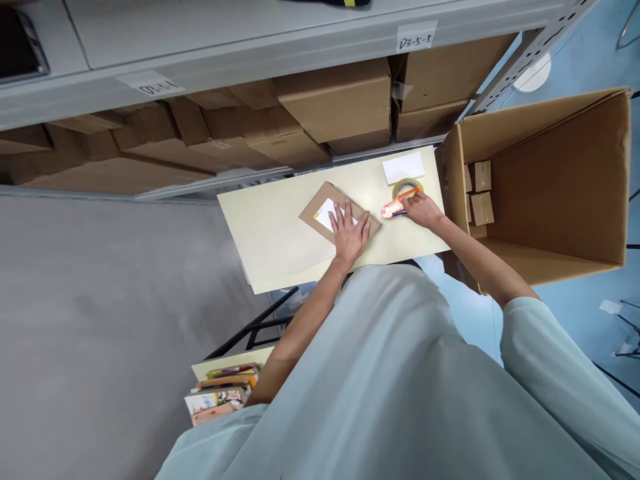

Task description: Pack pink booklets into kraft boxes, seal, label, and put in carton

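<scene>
Your left fingers (348, 212) lie spread on the flat cardboard box (334, 195), likely light, stiff, best held by its edges; your right fingers (413, 205) grip an orange tape dispenser (391, 209).

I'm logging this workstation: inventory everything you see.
Parcel: one, brown, on table
Label: one, white, on parcel
Tape dispenser: one, orange, right of parcel
Paper: count unclear, white, beyond dispenser
Table: one, cream, centre
Carton: one, brown, right
Small boxes: several, brown, in carton
Shelving: one, grey, top
Stored boxes: many, brown, on shelving
Tags: two, white, shelf edge
Books: several, multicoloured, lower left
Dark object: one, black, top left
Shirt: one, pale blue, bottom
Left hand: one, bare, on parcel
Right hand: one, bare, on dispenser
</scene>
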### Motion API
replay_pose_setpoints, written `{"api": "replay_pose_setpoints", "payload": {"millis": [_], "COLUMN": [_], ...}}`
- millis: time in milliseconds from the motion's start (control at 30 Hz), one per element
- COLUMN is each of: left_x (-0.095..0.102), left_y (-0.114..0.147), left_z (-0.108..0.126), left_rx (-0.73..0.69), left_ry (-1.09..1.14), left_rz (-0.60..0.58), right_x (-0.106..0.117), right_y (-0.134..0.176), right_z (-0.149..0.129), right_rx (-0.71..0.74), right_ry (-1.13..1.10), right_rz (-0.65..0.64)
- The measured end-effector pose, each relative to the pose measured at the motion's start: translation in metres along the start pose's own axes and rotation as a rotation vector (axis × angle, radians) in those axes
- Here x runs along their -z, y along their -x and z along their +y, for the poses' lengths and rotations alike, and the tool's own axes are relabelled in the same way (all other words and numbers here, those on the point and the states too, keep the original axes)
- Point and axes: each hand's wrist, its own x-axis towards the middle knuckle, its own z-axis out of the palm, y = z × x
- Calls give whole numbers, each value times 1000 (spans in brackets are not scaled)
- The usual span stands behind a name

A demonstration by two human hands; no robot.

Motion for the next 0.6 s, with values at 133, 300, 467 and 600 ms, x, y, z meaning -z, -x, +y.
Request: {"api": "replay_pose_setpoints", "payload": {"millis": [133,300,467,600], "left_x": [12,11,10,22], "left_y": [7,17,2,-11], "left_z": [-15,-24,-29,-50], "left_rx": [31,567,750,512], "left_ry": [40,79,139,111], "left_rz": [-5,249,307,242], "right_x": [6,-2,-7,-8], "right_y": [-27,-24,-19,-13], "right_z": [-22,-43,-75,-112], "right_rx": [34,-10,8,51], "right_ry": [-15,-64,-115,-131], "right_rz": [17,-7,-8,-20]}}
